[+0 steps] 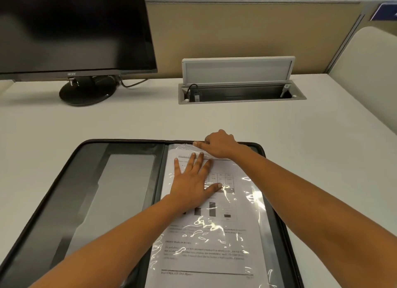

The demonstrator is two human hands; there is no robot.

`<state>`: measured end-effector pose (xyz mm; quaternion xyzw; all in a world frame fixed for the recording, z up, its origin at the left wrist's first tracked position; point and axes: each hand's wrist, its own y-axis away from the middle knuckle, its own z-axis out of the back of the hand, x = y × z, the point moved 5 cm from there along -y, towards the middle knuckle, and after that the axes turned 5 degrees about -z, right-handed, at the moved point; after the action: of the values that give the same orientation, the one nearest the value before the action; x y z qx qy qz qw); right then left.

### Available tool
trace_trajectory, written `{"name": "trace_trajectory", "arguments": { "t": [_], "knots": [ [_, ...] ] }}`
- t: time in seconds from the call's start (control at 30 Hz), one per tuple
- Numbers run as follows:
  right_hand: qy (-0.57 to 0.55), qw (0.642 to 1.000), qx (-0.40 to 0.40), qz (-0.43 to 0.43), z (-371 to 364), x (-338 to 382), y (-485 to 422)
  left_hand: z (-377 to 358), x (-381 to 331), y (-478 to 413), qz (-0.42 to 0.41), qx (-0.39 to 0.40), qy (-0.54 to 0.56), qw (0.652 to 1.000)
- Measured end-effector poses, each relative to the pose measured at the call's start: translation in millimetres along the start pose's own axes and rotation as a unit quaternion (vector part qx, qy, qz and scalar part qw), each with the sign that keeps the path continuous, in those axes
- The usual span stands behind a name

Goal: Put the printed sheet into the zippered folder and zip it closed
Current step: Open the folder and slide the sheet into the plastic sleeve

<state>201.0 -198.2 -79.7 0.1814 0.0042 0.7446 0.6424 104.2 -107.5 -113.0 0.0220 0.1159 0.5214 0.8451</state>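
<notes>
The pale desk carried the open zippered folder spread flat beneath both hands. Beyond the grip at the folder's far edge sat a cable box, its lid raised. Far left of it stood a monitor on its round base.

Bright, even overhead light; white glare streaks the clear plastic sleeve, soft shadows lie beside it, and the partition beyond it bows from wide-angle distortion.
</notes>
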Motion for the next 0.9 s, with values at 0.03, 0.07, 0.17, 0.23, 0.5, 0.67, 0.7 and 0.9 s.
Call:
{"name": "trace_trajectory", "arguments": {
  "t": [0.03,0.07,0.17,0.23,0.5,0.67,0.7,0.9],
  "knots": [
    [-0.011,1.0,0.01,-0.008,-2,0,0,0,0,0,0.0,-0.001,0.0,1.0],
    [-0.021,0.999,0.02,-0.014,-4,0,0,-1,0,1,0.0,-0.004,-0.001,1.0],
    [-0.052,0.997,0.048,-0.027,-9,1,1,-2,0,2,0.0,-0.008,-0.003,1.0],
    [-0.067,0.995,0.066,-0.03,-10,1,2,-1,0,2,0.002,-0.008,-0.003,1.0],
    [-0.097,0.991,0.093,0.016,-4,6,7,1,-2,17,-0.008,-0.019,0.035,0.999],
    [-0.099,0.991,0.081,0.03,-2,7,9,-3,-3,35,-0.039,-0.013,-0.003,0.999],
    [-0.097,0.992,0.079,0.032,-1,8,10,-4,-3,35,-0.038,-0.013,-0.01,0.999],
    [-0.085,0.993,0.077,0.037,0,13,10,-9,-3,30,-0.027,-0.016,-0.009,0.999]
  ]
}}
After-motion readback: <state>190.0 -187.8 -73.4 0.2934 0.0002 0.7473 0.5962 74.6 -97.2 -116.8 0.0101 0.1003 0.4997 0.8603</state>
